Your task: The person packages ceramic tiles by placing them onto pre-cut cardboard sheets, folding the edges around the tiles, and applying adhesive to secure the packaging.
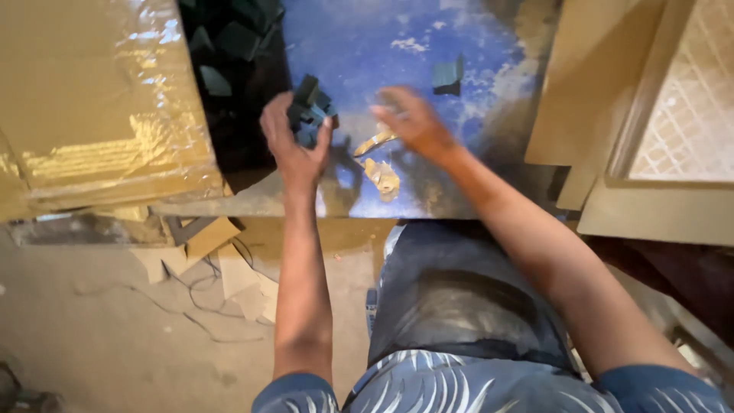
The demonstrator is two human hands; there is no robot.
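My left hand (289, 141) grips a bunch of small dark foam blocks (309, 109), raised over the near part of a blue, paint-worn work surface (367, 46). My right hand (409, 118) is blurred, palm down, fingers spread just above the surface, with nothing visible in it. Under and beside it lie torn tan tape scraps (381, 174). One loose dark block (447, 76) sits farther back on the blue surface, to the right of my right hand.
A cardboard box wrapped in shiny plastic (99, 99) stands at the left. Between it and the blue surface is a dark bin holding several dark blocks (229, 46). Cardboard sheets (589, 99) lean at right. Cardboard scraps (206, 245) and wires lie on the dusty floor.
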